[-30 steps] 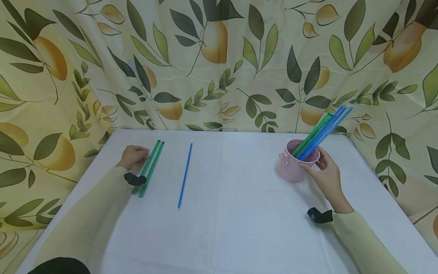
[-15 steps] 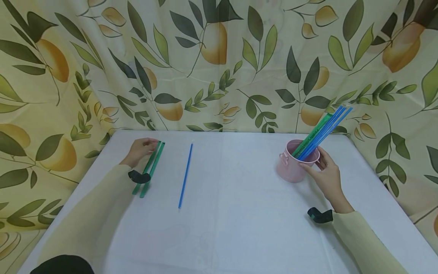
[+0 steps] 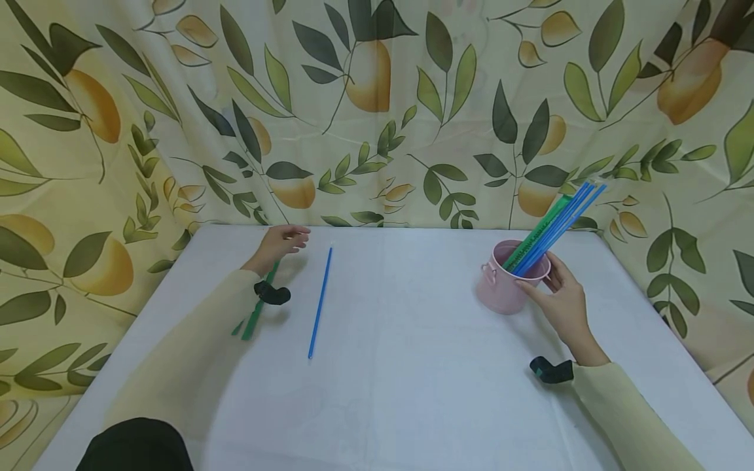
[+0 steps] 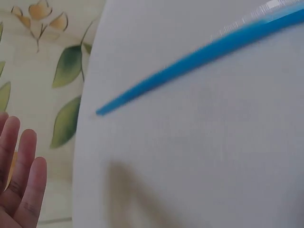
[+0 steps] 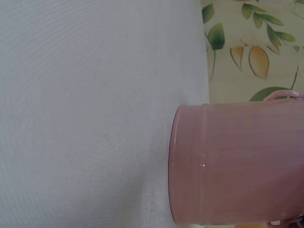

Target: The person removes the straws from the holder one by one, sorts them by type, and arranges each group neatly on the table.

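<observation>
In the head view my left hand hovers over the upper ends of two green strips and hides part of them. Its fingers are relaxed and spread in the left wrist view, holding nothing. To its right lies a thin blue straw, which shows a clear wrapper edge in the left wrist view. My right hand grips the side of a small pink bucket near the rim, thumb on the near side. Leaning out of the bucket are several blue straws and green strips.
A white-covered table carries all of this. Behind it hangs a curtain printed with leaves and fruit. Dark wrist cameras sit on both sleeves, the left one over the green strips.
My left hand has moved right and away from me, from beside the green strips to over their far ends and toward the blue straw. The right hand and bucket have stayed put.
</observation>
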The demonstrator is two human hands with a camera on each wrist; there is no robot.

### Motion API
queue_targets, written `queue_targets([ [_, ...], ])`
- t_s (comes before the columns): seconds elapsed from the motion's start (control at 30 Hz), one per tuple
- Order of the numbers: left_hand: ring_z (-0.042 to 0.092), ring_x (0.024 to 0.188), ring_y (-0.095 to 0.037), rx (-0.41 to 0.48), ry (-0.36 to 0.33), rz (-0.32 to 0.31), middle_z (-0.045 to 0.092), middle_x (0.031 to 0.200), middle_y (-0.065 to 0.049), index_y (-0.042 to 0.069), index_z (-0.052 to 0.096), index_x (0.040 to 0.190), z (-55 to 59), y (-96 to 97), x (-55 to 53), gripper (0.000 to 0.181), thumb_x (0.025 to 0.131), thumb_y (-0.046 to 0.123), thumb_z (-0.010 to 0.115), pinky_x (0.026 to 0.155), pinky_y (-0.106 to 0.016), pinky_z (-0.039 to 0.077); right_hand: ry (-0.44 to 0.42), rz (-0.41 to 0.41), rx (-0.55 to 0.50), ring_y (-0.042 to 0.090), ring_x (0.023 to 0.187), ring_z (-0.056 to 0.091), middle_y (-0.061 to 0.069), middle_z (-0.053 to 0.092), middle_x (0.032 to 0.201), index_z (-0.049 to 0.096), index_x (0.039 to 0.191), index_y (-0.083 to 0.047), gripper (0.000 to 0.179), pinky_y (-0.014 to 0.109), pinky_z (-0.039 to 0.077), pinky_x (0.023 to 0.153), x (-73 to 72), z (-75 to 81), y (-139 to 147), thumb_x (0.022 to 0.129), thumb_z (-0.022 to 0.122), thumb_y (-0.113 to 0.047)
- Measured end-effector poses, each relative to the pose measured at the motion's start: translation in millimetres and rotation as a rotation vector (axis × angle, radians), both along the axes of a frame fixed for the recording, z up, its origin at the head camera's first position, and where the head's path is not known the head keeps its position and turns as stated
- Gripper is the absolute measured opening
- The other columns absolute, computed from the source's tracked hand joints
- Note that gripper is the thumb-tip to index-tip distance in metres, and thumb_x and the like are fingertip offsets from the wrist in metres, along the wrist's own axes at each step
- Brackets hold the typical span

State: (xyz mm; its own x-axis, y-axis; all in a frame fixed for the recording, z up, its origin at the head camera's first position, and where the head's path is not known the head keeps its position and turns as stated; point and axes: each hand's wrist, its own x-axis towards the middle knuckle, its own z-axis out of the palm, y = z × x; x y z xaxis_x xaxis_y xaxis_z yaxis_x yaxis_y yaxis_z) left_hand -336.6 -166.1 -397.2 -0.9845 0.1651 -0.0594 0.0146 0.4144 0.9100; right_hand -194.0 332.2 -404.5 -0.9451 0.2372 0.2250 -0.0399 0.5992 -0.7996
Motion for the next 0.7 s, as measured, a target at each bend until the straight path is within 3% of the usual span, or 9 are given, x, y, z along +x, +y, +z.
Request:
queue_targets([
  [0.27, 0.06, 0.106, -0.028, 0.068, 0.031, -0.091, 0.058, 0.123, -0.021, 0.0, 0.056, 0.124, 7.6, 44.9, -8.1, 0.032, 0.096, 0.015, 0.054, 0.098, -0.04, 0.049, 0.002, 0.011, -0.016, 0.04, 0.136, 0.031, 0.018, 0.028, 0.153, 0.02, 0.15, -0.011, 0.08, 0.047, 0.033, 0.104, -0.4, 0.6, -1, 0.087, 0.066, -0.029],
  [0.7, 0.06, 0.109, -0.032, 0.112, 0.061, -0.218, 0.06, 0.123, -0.019, 0.001, 0.058, 0.123, 34.1, 139.1, -17.3, 0.033, 0.094, 0.017, 0.057, 0.093, -0.033, 0.052, 0.009, 0.004, -0.008, 0.039, 0.136, 0.034, 0.018, 0.03, 0.152, 0.022, 0.149, -0.009, 0.08, 0.043, 0.034, 0.105, 0.8, 2.9, -2, 0.087, 0.067, -0.028],
])
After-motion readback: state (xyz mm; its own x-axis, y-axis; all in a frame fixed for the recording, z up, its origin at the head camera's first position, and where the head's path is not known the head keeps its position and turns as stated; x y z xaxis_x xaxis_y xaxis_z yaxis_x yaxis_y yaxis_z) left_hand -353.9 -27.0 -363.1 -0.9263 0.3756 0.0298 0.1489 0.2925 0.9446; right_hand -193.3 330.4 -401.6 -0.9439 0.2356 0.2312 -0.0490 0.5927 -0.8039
